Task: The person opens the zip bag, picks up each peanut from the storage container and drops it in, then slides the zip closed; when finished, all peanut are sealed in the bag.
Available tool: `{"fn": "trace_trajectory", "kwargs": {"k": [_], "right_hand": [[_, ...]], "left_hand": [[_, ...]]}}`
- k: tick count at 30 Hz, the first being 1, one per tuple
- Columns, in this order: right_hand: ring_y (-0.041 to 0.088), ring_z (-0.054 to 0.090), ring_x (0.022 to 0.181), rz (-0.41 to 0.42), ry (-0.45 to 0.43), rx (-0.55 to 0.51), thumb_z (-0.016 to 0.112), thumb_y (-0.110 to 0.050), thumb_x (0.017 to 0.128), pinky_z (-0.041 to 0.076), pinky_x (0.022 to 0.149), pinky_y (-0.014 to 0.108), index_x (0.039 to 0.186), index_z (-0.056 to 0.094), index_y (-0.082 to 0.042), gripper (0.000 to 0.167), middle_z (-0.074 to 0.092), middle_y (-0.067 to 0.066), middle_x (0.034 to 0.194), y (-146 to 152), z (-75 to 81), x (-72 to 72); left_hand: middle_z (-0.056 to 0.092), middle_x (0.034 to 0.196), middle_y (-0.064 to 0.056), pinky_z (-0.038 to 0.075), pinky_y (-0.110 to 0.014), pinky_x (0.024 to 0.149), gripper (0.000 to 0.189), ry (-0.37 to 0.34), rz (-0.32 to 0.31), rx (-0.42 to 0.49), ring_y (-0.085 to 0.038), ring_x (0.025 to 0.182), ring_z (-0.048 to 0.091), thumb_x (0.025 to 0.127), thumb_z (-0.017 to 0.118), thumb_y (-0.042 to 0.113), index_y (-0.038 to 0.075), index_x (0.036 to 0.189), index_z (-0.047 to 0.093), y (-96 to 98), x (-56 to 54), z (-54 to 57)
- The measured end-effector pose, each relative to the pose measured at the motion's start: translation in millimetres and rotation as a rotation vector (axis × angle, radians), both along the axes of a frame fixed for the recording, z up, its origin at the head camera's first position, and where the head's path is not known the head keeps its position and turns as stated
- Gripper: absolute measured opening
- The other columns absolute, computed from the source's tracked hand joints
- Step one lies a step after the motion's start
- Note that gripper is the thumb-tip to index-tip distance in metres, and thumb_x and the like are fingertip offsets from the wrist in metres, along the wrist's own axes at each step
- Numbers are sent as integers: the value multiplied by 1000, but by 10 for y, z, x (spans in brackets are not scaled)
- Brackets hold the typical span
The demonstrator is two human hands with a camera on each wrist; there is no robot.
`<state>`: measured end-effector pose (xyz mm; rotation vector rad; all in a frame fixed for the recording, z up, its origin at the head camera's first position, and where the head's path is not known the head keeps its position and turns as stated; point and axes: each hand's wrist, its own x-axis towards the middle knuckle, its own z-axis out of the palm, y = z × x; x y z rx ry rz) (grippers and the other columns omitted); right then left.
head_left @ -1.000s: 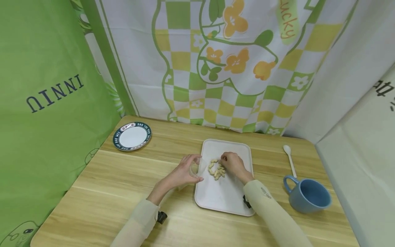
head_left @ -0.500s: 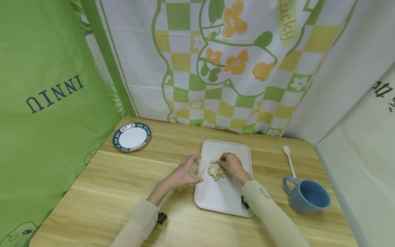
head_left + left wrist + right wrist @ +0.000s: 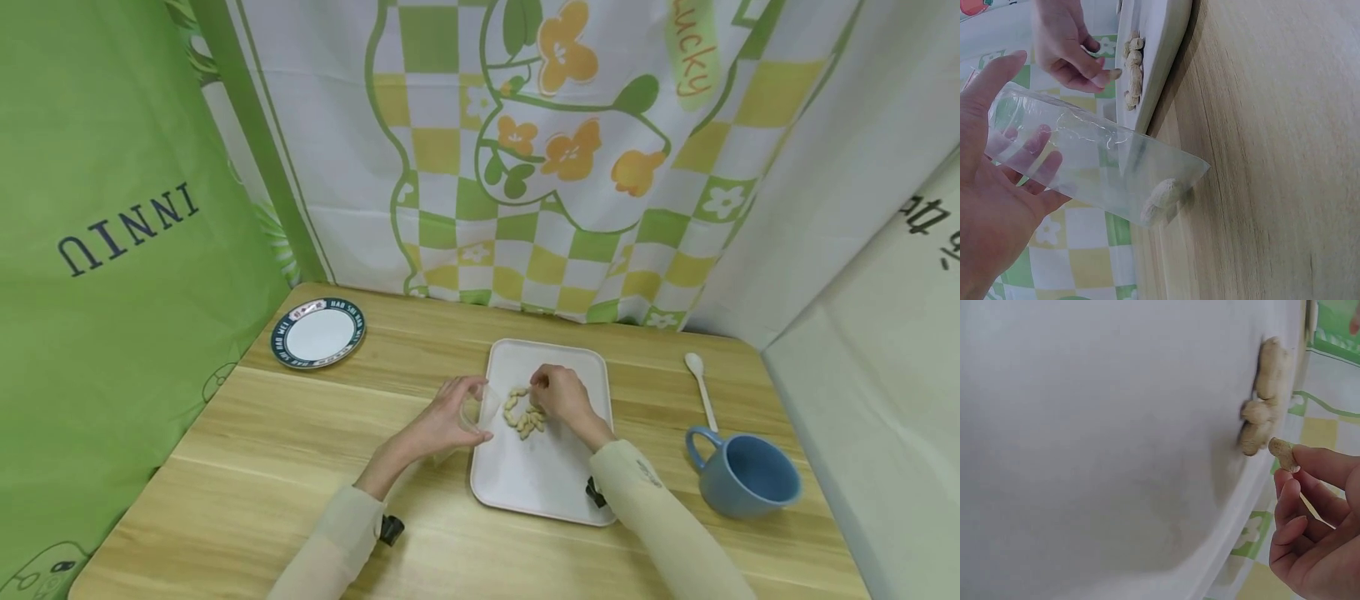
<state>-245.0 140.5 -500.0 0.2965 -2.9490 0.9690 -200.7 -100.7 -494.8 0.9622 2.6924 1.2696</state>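
- a white curtain (image 3: 525,167) with green and yellow checks and orange flowers hung along the far side, and a plain green cloth (image 3: 135,333) with dark lettering covered the left.
- a pale wood-grain table (image 3: 247,467) with rounded corners spread below them.
- a white rectangular tray (image 3: 525,483) with a low rim lay right of the table's middle.
- a round white plate (image 3: 318,333) with a dark, lettered rim sat at the far left, well apart from the tray.
- a blue ceramic mug (image 3: 738,487) stood upright at the right, its handle turned left.
- the left hand (image 3: 450,417), at the tray's left edge, gripped a clear plastic bag between thumb and fingers.
- the right hand (image 3: 564,393), above the tray, pinched one peanut between thumb and fingertips.
- the clear plastic bag (image 3: 1097,150) slanted down toward the table, just beside the tray.
- a slim white spoon (image 3: 703,387) lay far of the mug, bowl end farthest.
- tan unshelled peanuts (image 3: 525,425) formed a curved cluster on the tray; bagged peanuts (image 3: 1163,197) rested in the bag's lower end, their count unclear; the pinched peanut (image 3: 1284,454) was held just beside the cluster.
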Motion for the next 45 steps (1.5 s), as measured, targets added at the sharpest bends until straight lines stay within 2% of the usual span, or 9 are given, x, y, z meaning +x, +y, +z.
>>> {"fn": "trace_trajectory", "kwargs": {"k": [9, 14, 23, 35, 41, 45], "right_hand": [[17, 59, 71, 2, 94, -73, 73, -8, 84, 49, 62, 32, 89, 70, -6, 6, 68, 4, 81, -8, 156, 50], [17, 60, 74, 9, 165, -123, 71, -6, 85, 49, 64, 32, 95, 71, -4, 10, 68, 5, 83, -34, 235, 106], [16, 61, 73, 50, 230, -138, 72, -8, 86, 49, 61, 31, 94, 74, -5, 9, 68, 4, 83, -118, 407, 248], [14, 61, 71, 157, 336, -188, 74, -8, 84, 48, 60, 27, 93, 73, -4, 10, 69, 3, 83, -265, 647, 416], [11, 60, 72, 258, 349, -190, 74, -8, 84, 47, 62, 25, 92, 72, -6, 9, 69, 0, 84, -344, 672, 473], [13, 61, 75, 321, 360, -201, 74, -7, 83, 50, 64, 29, 91, 72, -6, 8, 68, 0, 85, -388, 655, 501]], "left_hand": [[51, 115, -7, 40, -46, 99, 80, -12, -4, 7, -24, 116, 43, 73, 83, 20, 5, 138, 38, -11, -9, -26], [51, 116, -8, 41, -46, 98, 81, -20, 0, 19, -24, 116, 43, 72, 83, 20, 5, 138, 38, -17, -10, -51], [54, 114, -7, 39, -49, 100, 80, 16, 10, 19, -27, 119, 43, 72, 83, 22, 7, 138, 38, -32, -16, -60], [51, 116, -9, 41, -48, 98, 80, 5, 7, 16, -26, 117, 44, 74, 82, 22, 6, 138, 38, -53, -8, -29], [52, 117, -11, 41, -49, 98, 80, -18, 8, 12, -27, 117, 43, 75, 81, 22, 4, 138, 37, -58, -9, -9], [51, 117, -10, 40, -49, 98, 79, -30, 6, 16, -26, 118, 42, 76, 81, 22, 4, 138, 37, -61, -14, -20]]}}
